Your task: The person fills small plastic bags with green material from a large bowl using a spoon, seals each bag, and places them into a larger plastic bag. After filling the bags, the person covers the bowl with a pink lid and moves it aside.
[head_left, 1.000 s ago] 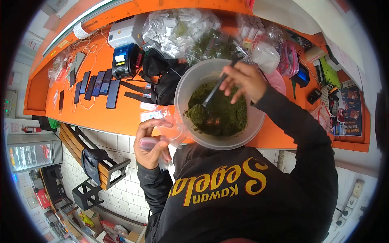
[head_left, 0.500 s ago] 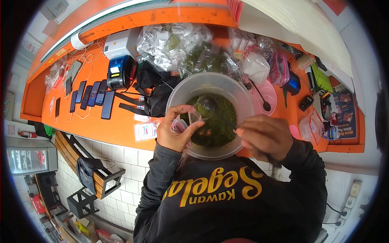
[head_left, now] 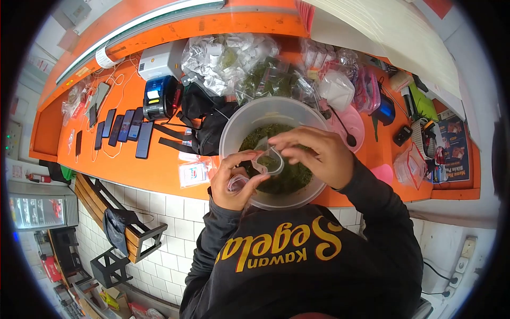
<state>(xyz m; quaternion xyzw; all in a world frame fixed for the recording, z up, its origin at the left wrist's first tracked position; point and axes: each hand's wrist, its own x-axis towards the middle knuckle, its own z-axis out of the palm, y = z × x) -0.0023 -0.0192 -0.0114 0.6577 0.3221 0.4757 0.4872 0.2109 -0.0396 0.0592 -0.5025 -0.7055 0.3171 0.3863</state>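
Observation:
My left hand [head_left: 232,182] is closed on a small clear plastic bag [head_left: 270,164], whose mouth gapes in a rounded loop. More folded clear plastic [head_left: 237,183] is tucked in the same palm. From the other side, my right hand [head_left: 319,157] has its bent fingers at the bag's upper edge and seems to pinch it. Both hands are over a large translucent tub [head_left: 234,125] of dark green, finely shredded or dried leaf material [head_left: 289,183]. The spoon is not visible; the hands cover part of the tub.
Filled clear bags [head_left: 273,80] and crumpled white packets [head_left: 218,58] lie behind the tub. A pink basin [head_left: 353,122] with a dark spoon [head_left: 348,135] stands right. Left are a black bag [head_left: 204,127], a blue label printer [head_left: 158,98] and several phones [head_left: 143,139] on the orange counter [head_left: 175,170].
My right hand has let go of the dark spoon and moved up and left to the bag's edge. My left hand has shifted slightly right and down, still holding the bag.

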